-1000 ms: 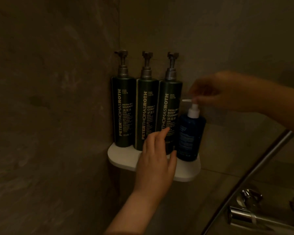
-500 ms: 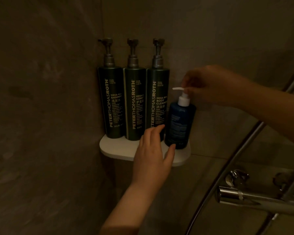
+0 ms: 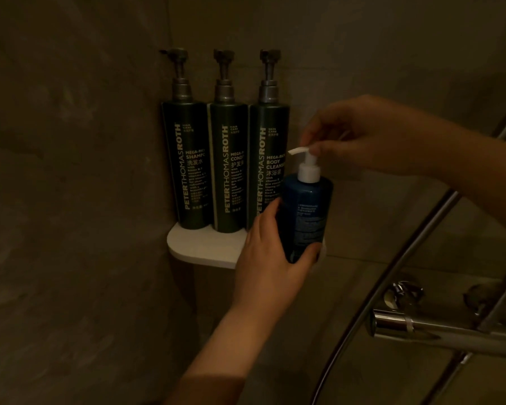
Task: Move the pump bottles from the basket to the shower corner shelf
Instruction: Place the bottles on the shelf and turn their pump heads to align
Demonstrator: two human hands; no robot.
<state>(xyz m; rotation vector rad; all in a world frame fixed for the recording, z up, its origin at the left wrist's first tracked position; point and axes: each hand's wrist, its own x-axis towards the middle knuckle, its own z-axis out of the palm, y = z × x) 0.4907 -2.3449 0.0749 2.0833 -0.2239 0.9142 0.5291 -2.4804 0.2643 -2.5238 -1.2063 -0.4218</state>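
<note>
Head view, frame centre-right: blue pump bottle (image 3: 307, 217) upright, long axis vertical, base at right end of corner shelf (image 3: 205, 247), just beside third green bottle (image 3: 268, 141). Your left hand (image 3: 269, 258) wraps its lower body from below-left; your right hand (image 3: 371, 135) pinches pump head (image 3: 300, 149). Green labels read PETER THOMAS ROTH: shampoo, conditioner, body cleanser. Blue label unreadable.

A white corner shelf (image 3: 205, 247) with a rounded front edge sits where the two dark stone walls meet. Three tall dark green pump bottles stand upright on it in a row against the back, touching side by side: shampoo (image 3: 184, 171) on the left, conditioner (image 3: 228, 176) in the middle, body cleanser (image 3: 268, 159) on the right. A shorter blue pump bottle (image 3: 307, 211) with a white pump is upright at the shelf's right front edge, with its base hidden.
</note>
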